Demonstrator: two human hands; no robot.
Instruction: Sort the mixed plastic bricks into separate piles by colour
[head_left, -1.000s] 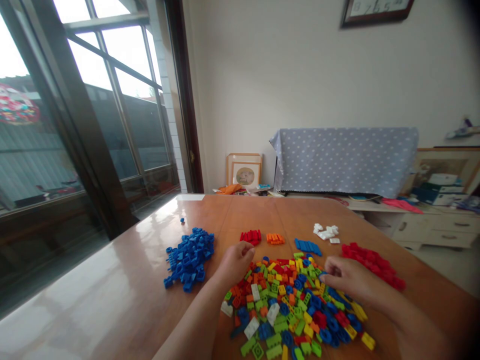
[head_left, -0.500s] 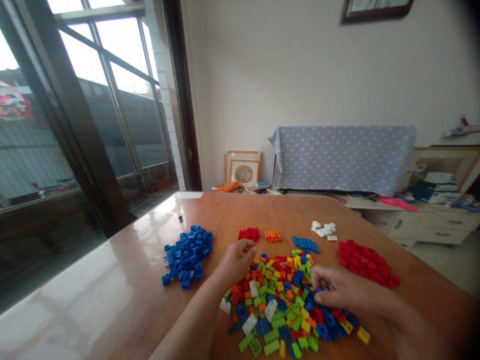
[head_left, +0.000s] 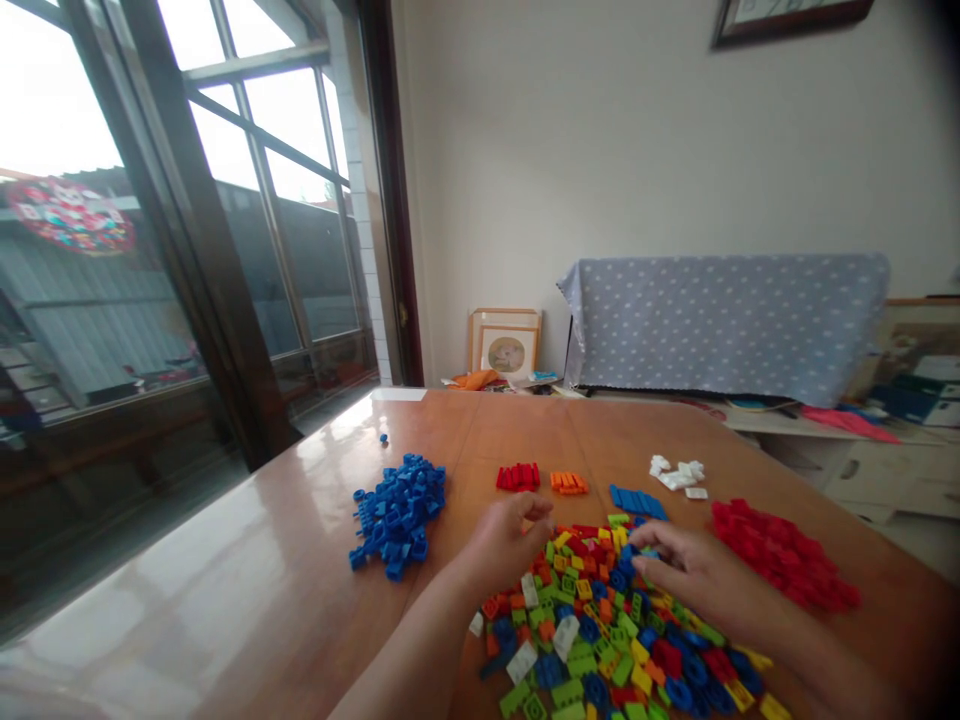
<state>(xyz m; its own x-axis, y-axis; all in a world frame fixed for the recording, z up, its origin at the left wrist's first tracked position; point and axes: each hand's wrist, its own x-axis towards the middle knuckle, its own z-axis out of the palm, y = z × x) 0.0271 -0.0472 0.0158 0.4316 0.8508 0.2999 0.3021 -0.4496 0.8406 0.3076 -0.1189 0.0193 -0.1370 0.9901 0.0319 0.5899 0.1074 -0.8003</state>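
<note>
A mixed heap of plastic building bricks [head_left: 592, 625] in green, orange, yellow, red, blue and white lies on the table in front of me. My left hand [head_left: 514, 535] hovers at the heap's far left edge, its fingers bent and thumb apart, with nothing visible in it. Over the heap's far right side is my right hand [head_left: 675, 560], thumb and fingers parted close to some blue bricks [head_left: 624, 572]. Whether its fingertips touch one is hard to make out. Beyond the hands lie small groups of red bricks [head_left: 517, 477], orange bricks [head_left: 568, 483] and blue bricks [head_left: 637, 501].
On the wooden table [head_left: 300, 560], a blue brick pile [head_left: 401, 515] lies left and a red brick pile [head_left: 780, 555] right. White bricks [head_left: 679, 473] sit farther back, and one blue piece [head_left: 383, 439] lies alone. A dotted cloth [head_left: 720, 325] hangs behind.
The view has turned slightly left, so everything sits farther right. Both hands have opened a little, and my right hand has moved toward the far edge of the heap.
</note>
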